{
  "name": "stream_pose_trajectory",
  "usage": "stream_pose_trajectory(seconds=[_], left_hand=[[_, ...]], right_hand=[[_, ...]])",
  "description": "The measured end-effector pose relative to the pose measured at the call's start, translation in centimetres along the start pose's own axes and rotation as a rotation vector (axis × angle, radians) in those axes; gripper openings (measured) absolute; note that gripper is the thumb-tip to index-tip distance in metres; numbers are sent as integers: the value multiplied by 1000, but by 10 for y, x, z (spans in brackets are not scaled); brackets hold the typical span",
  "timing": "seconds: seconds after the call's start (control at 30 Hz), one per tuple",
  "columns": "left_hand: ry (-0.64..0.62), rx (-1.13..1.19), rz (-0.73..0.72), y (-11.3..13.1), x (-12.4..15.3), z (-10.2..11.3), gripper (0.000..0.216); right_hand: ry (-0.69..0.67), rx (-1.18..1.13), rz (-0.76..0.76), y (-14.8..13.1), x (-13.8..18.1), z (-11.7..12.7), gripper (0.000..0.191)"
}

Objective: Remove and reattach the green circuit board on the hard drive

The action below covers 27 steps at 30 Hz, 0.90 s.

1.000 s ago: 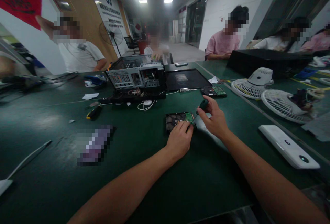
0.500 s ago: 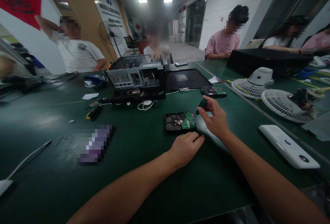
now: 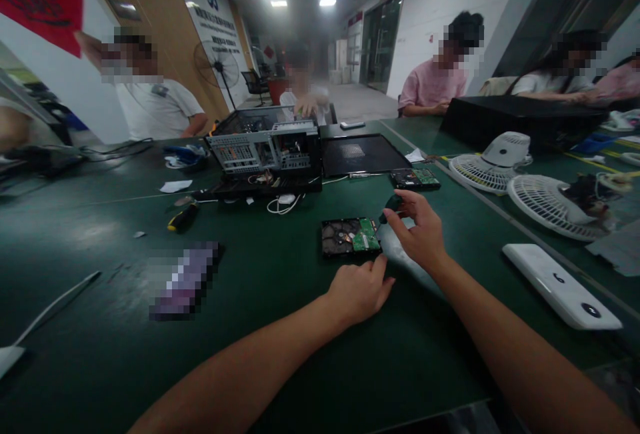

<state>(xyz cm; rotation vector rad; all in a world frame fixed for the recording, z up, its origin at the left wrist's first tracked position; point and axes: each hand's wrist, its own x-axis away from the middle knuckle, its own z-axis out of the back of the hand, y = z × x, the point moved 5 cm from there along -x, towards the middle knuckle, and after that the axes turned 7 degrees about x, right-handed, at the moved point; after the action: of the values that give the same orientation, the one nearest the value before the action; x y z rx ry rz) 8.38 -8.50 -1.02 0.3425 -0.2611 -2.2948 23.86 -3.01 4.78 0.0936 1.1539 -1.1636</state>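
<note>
A hard disk drive point(image 3: 340, 239) lies flat on the green table, its green circuit board facing up. My right hand point(image 3: 419, 226) grips a screwdriver point(image 3: 391, 209) with a dark green handle; its thin shaft slants down to the right part of the circuit board. My left hand point(image 3: 361, 289) rests on the table at the near side of the drive. Its index finger points to the drive's near right corner and the thumb is spread apart, holding nothing. Whether the fingertip touches the drive, I cannot tell. A second hard drive point(image 3: 416, 179) lies farther back.
An opened computer case point(image 3: 265, 151) stands at the back beside a black panel point(image 3: 364, 154). At left lie a yellow-black screwdriver point(image 3: 183, 218) and a blurred phone point(image 3: 186, 281). White fan parts point(image 3: 545, 204) and a white device point(image 3: 560, 285) are at right. Several people sit around the table.
My left hand's index finger has lifted and stretched toward the drive's corner, while its thumb has moved away from it. My right hand and screwdriver have hardly moved.
</note>
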Motion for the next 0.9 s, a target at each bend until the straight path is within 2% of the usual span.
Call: stream_pose_trajectory(seconds=[0.3, 0.5, 0.7, 0.9], left_hand=[[-87, -11, 129, -5, -3, 1, 71], [-94, -81, 304, -14, -5, 4, 76], [-100, -97, 294, -13, -6, 5, 73], [-105, -92, 297, -12, -5, 7, 72]], right_hand=[[-3, -25, 54, -5, 0, 0, 47], [3, 1, 72, -3, 0, 0, 47], [-70, -49, 37, 5, 4, -9, 56], [-15, 44, 78, -1, 0, -3, 50]])
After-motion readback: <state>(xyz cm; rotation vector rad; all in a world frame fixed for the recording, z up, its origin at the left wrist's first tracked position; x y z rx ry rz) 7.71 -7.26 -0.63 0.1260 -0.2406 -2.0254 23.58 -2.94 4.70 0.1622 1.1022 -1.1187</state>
